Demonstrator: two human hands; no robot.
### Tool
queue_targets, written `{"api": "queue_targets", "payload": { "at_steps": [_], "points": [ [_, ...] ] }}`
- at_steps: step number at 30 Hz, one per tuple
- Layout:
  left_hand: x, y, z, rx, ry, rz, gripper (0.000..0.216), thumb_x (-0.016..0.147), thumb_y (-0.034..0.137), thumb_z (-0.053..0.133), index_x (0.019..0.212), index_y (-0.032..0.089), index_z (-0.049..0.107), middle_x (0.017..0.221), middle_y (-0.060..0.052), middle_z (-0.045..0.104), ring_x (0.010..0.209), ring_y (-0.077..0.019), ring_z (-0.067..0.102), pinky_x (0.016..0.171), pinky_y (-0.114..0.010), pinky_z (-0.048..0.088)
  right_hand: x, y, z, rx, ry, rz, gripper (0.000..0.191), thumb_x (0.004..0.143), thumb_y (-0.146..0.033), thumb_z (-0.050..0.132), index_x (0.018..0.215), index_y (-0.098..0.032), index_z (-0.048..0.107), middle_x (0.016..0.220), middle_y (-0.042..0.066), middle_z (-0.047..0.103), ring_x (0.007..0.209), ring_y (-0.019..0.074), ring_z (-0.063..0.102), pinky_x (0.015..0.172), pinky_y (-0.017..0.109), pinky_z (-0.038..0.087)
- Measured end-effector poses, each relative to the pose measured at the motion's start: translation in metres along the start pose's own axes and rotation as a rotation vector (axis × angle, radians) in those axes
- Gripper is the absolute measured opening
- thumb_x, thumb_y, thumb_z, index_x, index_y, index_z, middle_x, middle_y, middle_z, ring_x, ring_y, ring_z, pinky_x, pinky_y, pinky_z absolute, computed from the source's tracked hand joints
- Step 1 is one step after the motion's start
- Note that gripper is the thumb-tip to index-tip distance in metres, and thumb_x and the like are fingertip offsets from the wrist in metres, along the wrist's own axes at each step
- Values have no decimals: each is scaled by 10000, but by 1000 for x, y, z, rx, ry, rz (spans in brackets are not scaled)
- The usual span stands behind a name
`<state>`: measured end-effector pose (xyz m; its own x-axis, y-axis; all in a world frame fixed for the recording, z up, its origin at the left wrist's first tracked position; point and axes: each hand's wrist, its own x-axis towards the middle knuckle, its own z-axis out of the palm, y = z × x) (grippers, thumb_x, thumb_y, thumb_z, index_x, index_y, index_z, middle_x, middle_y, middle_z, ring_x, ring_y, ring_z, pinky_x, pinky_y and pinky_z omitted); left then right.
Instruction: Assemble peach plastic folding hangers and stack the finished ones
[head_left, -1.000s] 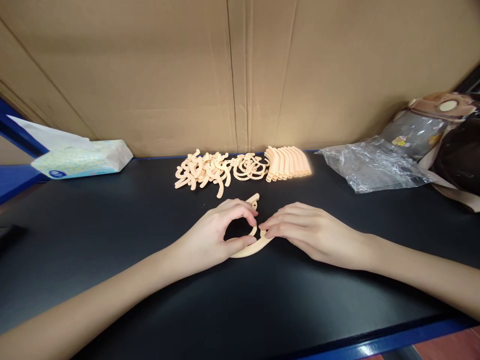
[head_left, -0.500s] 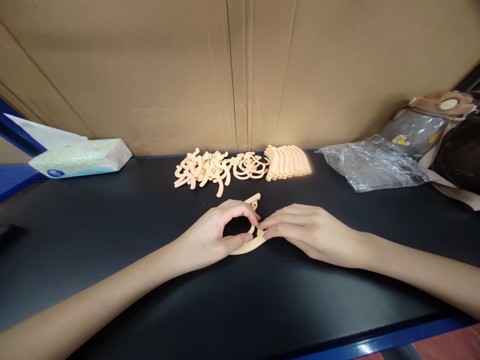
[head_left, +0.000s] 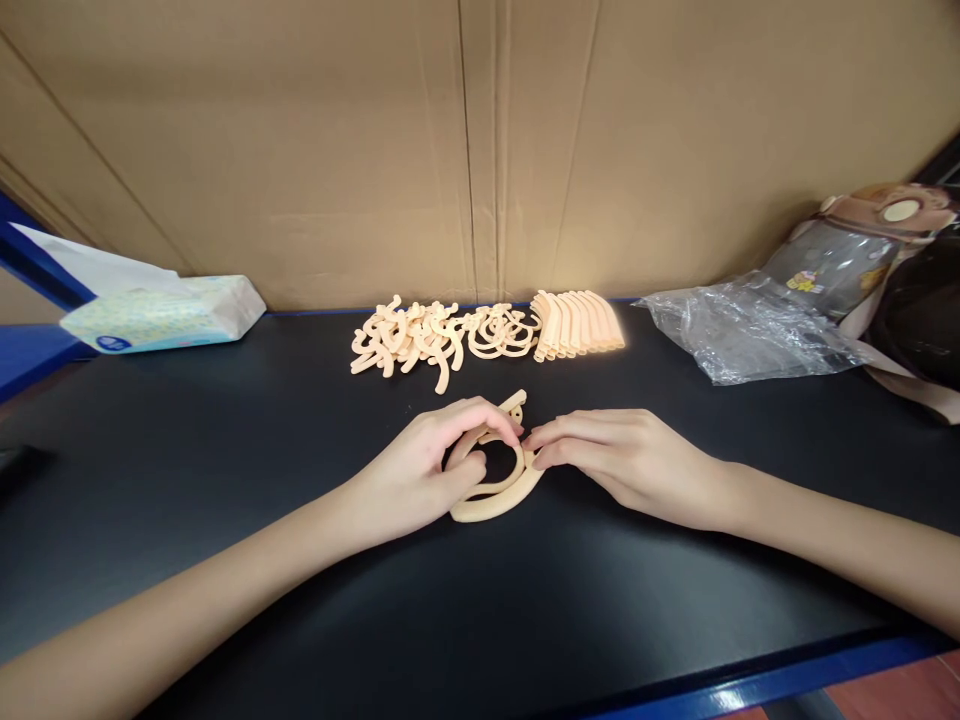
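Observation:
A beige curved piece [head_left: 499, 505], smooth and probably plastic, lies on the black table in front of me, with a thinner curved part [head_left: 517, 465] inside its bend. My left hand [head_left: 439, 455] arches over its left side, fingers curled onto the far part and thumb bent above the near part. Just right of that, my right hand [head_left: 630, 465] pinches the piece's right end between thumb and fingertips, which partly hide the joint. A straight beige end [head_left: 513, 402] with a small holed tab sticks out beyond my left fingers.
Along the back lie a pile of beige curved arms [head_left: 409, 340], several hook-shaped parts [head_left: 499, 332] and a neat row of beige curved pieces [head_left: 577, 325]. A tissue pack [head_left: 165, 315] sits left; a clear plastic bag [head_left: 750, 325] and a bottle [head_left: 840, 250] stand right. Cardboard [head_left: 300, 150] walls the back.
My left thumb has lifted off the near part and bent inward, so more of the curved piece shows. The piece has shifted slightly toward me; my right hand stays at its right end.

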<state>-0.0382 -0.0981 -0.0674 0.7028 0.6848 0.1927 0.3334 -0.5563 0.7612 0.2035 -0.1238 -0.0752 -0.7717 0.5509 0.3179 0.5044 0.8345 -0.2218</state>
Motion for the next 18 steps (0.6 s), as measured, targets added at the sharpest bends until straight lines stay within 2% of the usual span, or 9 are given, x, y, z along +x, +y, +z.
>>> {"api": "queue_targets", "payload": {
  "at_steps": [4,10,13,18],
  "points": [
    [-2,-6,2,-27,72,85,349,801,27,387,1008,221,591,1139,-39,607,1093,-187,592,956,-353,493,-1,10,-2,-103,45,32,301,944,-78,354,1045,-209,606,1153,55,637,1026,178,594,885,341,483],
    [-4,-7,2,244,81,116,360,819,29,449,1090,242,553,1261,-34,537,1219,-191,483,1048,-381,393,-3,14,-3,-228,170,212,264,900,-73,383,1021,-173,595,945,66,656,836,197,595,746,349,460],
    [-4,-5,3,261,62,109,337,837,63,476,1111,248,537,1269,-40,527,1213,-199,478,1037,-391,395,-3,7,-5,-200,159,186,235,901,-86,376,970,-168,584,826,37,654,741,179,578,732,347,435],
    [-3,-2,3,283,37,83,304,849,114,500,1124,244,521,1276,-50,508,1208,-201,466,1029,-388,395,-1,1,-7,-176,148,153,189,926,-137,392,962,-167,575,813,36,652,742,177,585,775,346,424]
  ]
}}
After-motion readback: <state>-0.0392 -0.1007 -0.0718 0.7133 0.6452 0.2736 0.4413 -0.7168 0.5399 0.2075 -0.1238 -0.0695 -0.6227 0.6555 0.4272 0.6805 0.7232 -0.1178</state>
